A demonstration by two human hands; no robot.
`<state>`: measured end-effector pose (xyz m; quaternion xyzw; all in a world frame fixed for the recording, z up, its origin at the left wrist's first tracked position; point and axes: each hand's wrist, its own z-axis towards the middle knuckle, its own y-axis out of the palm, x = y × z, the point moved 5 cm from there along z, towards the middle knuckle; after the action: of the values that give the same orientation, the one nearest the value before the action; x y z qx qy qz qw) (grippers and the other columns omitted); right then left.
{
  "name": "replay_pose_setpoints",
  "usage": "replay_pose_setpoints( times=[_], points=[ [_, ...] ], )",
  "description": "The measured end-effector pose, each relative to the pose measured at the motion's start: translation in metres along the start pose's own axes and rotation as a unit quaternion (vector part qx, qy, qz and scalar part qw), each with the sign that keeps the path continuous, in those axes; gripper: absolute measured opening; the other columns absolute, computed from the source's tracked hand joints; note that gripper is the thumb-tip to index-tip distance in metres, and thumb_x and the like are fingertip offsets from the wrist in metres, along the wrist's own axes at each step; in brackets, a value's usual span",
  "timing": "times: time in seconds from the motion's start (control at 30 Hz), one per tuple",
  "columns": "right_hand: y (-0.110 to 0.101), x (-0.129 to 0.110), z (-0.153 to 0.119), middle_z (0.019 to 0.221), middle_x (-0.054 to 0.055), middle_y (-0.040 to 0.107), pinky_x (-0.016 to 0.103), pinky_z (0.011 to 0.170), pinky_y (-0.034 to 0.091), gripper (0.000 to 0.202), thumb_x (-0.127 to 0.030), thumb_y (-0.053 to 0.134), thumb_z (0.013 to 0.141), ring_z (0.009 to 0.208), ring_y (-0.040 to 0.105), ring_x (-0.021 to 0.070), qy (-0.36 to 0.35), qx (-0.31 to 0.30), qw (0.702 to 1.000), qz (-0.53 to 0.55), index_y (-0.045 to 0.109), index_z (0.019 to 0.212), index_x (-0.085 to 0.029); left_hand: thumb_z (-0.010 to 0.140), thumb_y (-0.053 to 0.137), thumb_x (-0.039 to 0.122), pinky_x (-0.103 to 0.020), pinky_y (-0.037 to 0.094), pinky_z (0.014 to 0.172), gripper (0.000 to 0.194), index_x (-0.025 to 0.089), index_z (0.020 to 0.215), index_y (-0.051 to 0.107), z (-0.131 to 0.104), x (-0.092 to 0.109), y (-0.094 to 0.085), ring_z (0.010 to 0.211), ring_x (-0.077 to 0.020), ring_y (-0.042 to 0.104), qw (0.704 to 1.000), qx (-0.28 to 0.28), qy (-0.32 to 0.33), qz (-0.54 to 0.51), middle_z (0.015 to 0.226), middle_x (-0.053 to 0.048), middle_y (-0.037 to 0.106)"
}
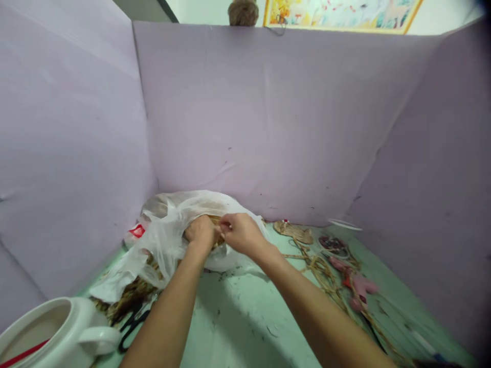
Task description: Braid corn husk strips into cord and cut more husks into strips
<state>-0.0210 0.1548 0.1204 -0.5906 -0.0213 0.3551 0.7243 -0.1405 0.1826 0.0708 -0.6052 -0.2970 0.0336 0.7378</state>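
Note:
A white plastic bag lies against the back panel, left of the middle, its mouth facing me. Brownish straw-like material shows inside the opening. My left hand reaches into the bag's mouth, its fingers hidden by the hand itself and the material. Just to the right, my right hand is at the opening with its thumb and fingertips pinched together at the straw-like material; what sits between the fingertips is too small to make out.
White pot with a red stick at the front left, beside black scissors. On the right lie tangled cord, a woven sole shape, a bowl of dark pieces and a pink item. Lilac panels enclose the table.

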Motion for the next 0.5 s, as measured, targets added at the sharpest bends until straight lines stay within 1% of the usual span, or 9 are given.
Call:
replay_pose_setpoints(
  times=[0.03, 0.1, 0.13, 0.2, 0.27, 0.3, 0.37, 0.43, 0.5],
  points=[
    [0.0, -0.005, -0.012, 0.078, 0.004, 0.066, 0.025, 0.059, 0.035, 0.023, -0.023, 0.044, 0.075, 0.071, 0.057, 0.0176, -0.002, -0.001, 1.0, 0.014, 0.065, 0.085, -0.023, 0.061, 0.056, 0.036, -0.036, 0.044, 0.068, 0.041, 0.006, 0.087, 0.065, 0.002, -0.001, 0.002, 0.088, -0.0333, 0.059, 1.0, -0.013, 0.002, -0.009, 0.092, -0.024, 0.062],
    [0.003, -0.012, -0.033, 0.075, 0.002, 0.066, 0.025, 0.058, 0.034, 0.023, -0.025, 0.042, 0.076, 0.068, 0.057, 0.0165, 0.0, -0.009, 0.999, 0.034, 0.064, 0.084, -0.024, 0.061, 0.053, 0.031, -0.034, 0.044, 0.065, 0.035, 0.008, 0.084, 0.065, 0.003, -0.005, -0.003, 0.085, -0.0322, 0.06, 1.0, 0.003, 0.004, -0.023, 0.088, -0.023, 0.064],
    [0.005, -0.013, -0.041, 0.075, 0.002, 0.066, 0.025, 0.058, 0.034, 0.024, -0.025, 0.042, 0.076, 0.068, 0.057, 0.0165, 0.005, -0.01, 0.999, 0.035, 0.064, 0.084, -0.025, 0.062, 0.052, 0.03, -0.033, 0.044, 0.064, 0.034, 0.008, 0.083, 0.066, 0.003, -0.007, -0.008, 0.084, -0.0321, 0.06, 0.999, 0.017, 0.006, -0.029, 0.087, -0.023, 0.064],
    [0.009, -0.01, -0.055, 0.081, 0.002, 0.065, 0.026, 0.061, 0.036, 0.025, -0.024, 0.042, 0.075, 0.072, 0.057, 0.0182, 0.032, 0.002, 0.999, 0.025, 0.062, 0.091, -0.025, 0.063, 0.048, 0.029, -0.033, 0.043, 0.063, 0.034, 0.007, 0.082, 0.066, 0.003, -0.008, -0.023, 0.082, -0.0324, 0.061, 0.998, 0.037, 0.013, -0.042, 0.085, -0.023, 0.065],
    [0.013, -0.005, -0.062, 0.094, 0.005, 0.063, 0.029, 0.068, 0.038, 0.035, -0.021, 0.046, 0.072, 0.082, 0.057, 0.0209, 0.052, 0.023, 0.998, 0.013, 0.057, 0.105, -0.023, 0.064, 0.045, 0.029, -0.034, 0.043, 0.062, 0.035, 0.008, 0.08, 0.066, 0.001, -0.006, -0.041, 0.082, -0.0327, 0.061, 0.997, 0.052, 0.025, -0.057, 0.083, -0.022, 0.065],
    [0.016, -0.002, -0.064, 0.101, 0.007, 0.061, 0.03, 0.072, 0.039, 0.043, -0.019, 0.047, 0.069, 0.088, 0.055, 0.0225, 0.06, 0.031, 0.998, 0.008, 0.052, 0.113, -0.021, 0.064, 0.044, 0.029, -0.033, 0.043, 0.061, 0.035, 0.008, 0.079, 0.067, -0.001, -0.005, -0.05, 0.081, -0.0326, 0.061, 0.996, 0.059, 0.03, -0.065, 0.083, -0.022, 0.065],
    [0.023, 0.005, -0.065, 0.11, 0.011, 0.056, 0.032, 0.08, 0.038, 0.055, -0.016, 0.049, 0.066, 0.099, 0.05, 0.0254, 0.081, 0.038, 0.996, 0.005, 0.045, 0.121, -0.014, 0.063, 0.043, 0.027, -0.033, 0.042, 0.06, 0.033, 0.009, 0.077, 0.067, -0.006, -0.004, -0.066, 0.08, -0.032, 0.061, 0.994, 0.067, 0.034, -0.079, 0.081, -0.021, 0.066],
    [0.03, 0.011, -0.066, 0.116, 0.014, 0.051, 0.033, 0.084, 0.037, 0.062, -0.014, 0.051, 0.064, 0.104, 0.047, 0.0269, 0.095, 0.031, 0.995, 0.013, 0.04, 0.125, -0.009, 0.062, 0.043, 0.025, -0.031, 0.042, 0.059, 0.031, 0.01, 0.076, 0.066, -0.014, -0.003, -0.077, 0.078, -0.0303, 0.061, 0.993, 0.064, 0.043, -0.092, 0.079, -0.02, 0.066],
    [0.035, 0.013, -0.067, 0.119, 0.014, 0.049, 0.034, 0.088, 0.036, 0.064, -0.013, 0.05, 0.064, 0.107, 0.045, 0.0264, 0.086, 0.034, 0.995, 0.029, 0.038, 0.127, -0.008, 0.061, 0.044, 0.023, -0.029, 0.041, 0.059, 0.029, 0.012, 0.077, 0.065, -0.024, -0.004, -0.08, 0.076, -0.0271, 0.062, 0.991, 0.052, 0.067, -0.103, 0.079, -0.017, 0.067]
  ],
)
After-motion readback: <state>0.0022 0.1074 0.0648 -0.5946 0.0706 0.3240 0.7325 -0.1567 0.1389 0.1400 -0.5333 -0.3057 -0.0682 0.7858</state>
